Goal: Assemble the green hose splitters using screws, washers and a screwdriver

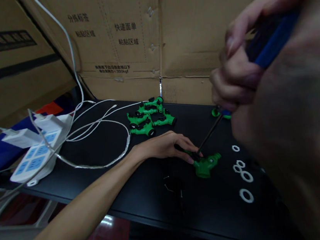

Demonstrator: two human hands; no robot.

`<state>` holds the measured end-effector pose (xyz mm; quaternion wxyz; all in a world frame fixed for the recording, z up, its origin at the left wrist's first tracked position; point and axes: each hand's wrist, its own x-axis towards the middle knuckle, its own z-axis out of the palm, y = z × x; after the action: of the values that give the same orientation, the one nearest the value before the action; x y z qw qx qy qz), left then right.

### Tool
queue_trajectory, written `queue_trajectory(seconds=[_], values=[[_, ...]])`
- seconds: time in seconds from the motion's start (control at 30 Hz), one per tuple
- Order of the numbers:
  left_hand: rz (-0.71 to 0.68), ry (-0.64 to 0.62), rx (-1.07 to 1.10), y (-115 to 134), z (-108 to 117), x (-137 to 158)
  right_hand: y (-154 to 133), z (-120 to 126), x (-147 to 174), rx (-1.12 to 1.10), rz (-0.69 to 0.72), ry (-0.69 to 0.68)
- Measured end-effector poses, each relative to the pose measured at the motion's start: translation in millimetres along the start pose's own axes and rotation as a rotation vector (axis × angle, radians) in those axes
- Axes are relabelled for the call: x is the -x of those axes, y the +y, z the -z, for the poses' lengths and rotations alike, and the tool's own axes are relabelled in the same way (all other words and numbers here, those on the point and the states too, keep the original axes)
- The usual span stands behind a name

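Observation:
A green Y-shaped hose splitter (206,165) lies on the black table. My left hand (176,146) pinches its black part at the left end between thumb and fingers. Raised at the right and close to the camera, my right hand (238,69) is wrapped round the blue handle of a screwdriver (210,133). The shaft slants down to the left, and its tip meets the black part by my left fingertips. Whether it sits in a screw is too small to tell. Several white ring washers (246,195) lie to the right of the splitter.
More green splitters (148,117) are grouped at the back of the table (145,192). Small thin metal pieces (169,187) lie near its front. At left are a white power strip (40,152) and white cables (95,166). Cardboard (128,53) walls the back. Green parts (215,112) show behind my right hand.

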<state>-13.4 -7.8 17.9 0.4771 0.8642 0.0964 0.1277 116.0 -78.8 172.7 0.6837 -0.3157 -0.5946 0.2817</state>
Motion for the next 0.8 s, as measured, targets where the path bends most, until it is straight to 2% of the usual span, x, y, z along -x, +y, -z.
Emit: queue_trajectory(seconds=[0.07, 0.1, 0.13, 0.27, 0.43, 0.53, 0.63, 0.8], values=[[0.000, 0.004, -0.010, 0, 0, 0, 4, -4, 4, -0.017, 0.053, 0.209], [0.000, 0.005, -0.011, 0, 0, 0, 5, -4, 4, -0.027, 0.053, 0.244], [-0.003, 0.007, -0.010, 0, 0, 0, 5, -4, 4, -0.045, 0.040, 0.216], [-0.025, 0.000, -0.001, 2, 1, 0, 2, 11, -3, -0.181, -0.095, -0.179], [0.038, 0.001, 0.041, 5, 1, 0, -2, 32, -14, -0.196, -0.245, -0.467], [0.020, 0.007, 0.031, 4, 0, 1, -8, 34, -15, -0.264, -0.229, -0.597], [0.017, 0.012, 0.033, 3, 0, 1, -12, 28, -10, -0.267, -0.165, -0.507], [0.009, 0.001, 0.031, 3, 1, 1, 0, 16, -2, -0.238, -0.022, -0.167]])
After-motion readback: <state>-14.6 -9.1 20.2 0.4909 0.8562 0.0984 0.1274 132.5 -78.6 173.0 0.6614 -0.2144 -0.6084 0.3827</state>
